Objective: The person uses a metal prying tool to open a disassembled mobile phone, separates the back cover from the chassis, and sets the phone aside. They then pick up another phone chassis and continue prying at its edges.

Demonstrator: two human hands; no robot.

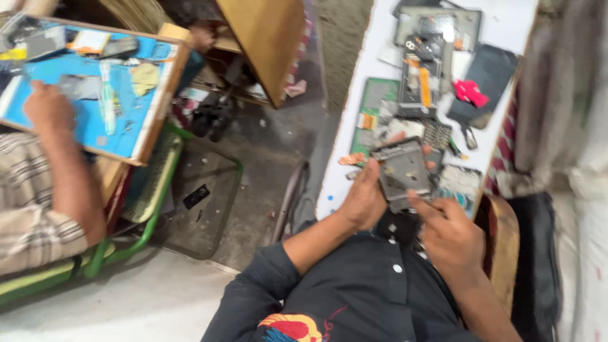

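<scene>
— Head view: how much room is on the white table (506,25)?
— Not much. Phone parts cover it up to the edges. Bare floor (272,145) lies beside it.
— Where is the grey phone frame (402,172)?
— Above the near table edge. The left hand (364,199) wraps around its side. The right hand (446,231) is just below, thumb touching its corner.

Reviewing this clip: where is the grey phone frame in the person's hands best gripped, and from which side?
By its long side edges, probably. The phone frame is a flat, thin slab tilted above the white table. The left hand already cups its left edge, while the right hand touches the lower right corner. Coming in from the left and pinching across the edges keeps the face uncovered.
</scene>
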